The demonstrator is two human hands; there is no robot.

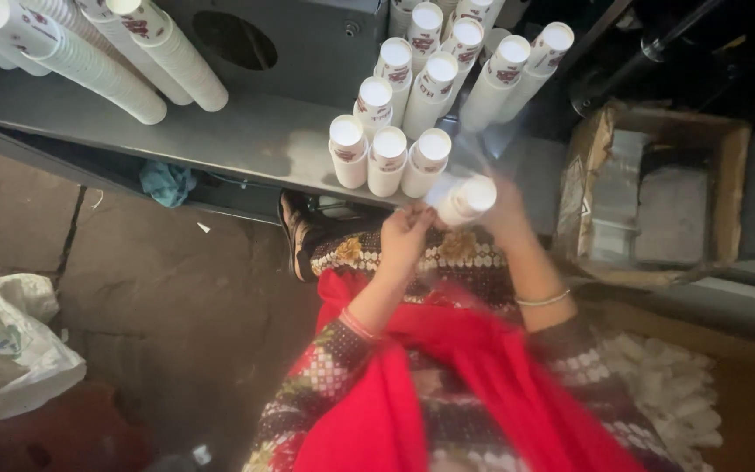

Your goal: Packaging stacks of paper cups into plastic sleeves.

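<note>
The person is wearing a dark patterned garment [447,253] with bands of cream, gold and red floral and checked motifs running across the sleeves and lap. A bright red scarf [412,367] is draping down the front in broad folds. A thin pale bangle [543,300] is circling the right wrist, a reddish bangle [358,325] is circling the left, and a dark sandal [294,229] is showing on one foot.

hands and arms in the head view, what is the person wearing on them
Both hands are bare, without gloves. The left hand has a thin reddish bangle at the wrist; the right hand has a thin pale bangle. The sleeves end at mid-forearm and are dark with a red, white and green woven pattern. A red scarf hangs between the arms.
</note>
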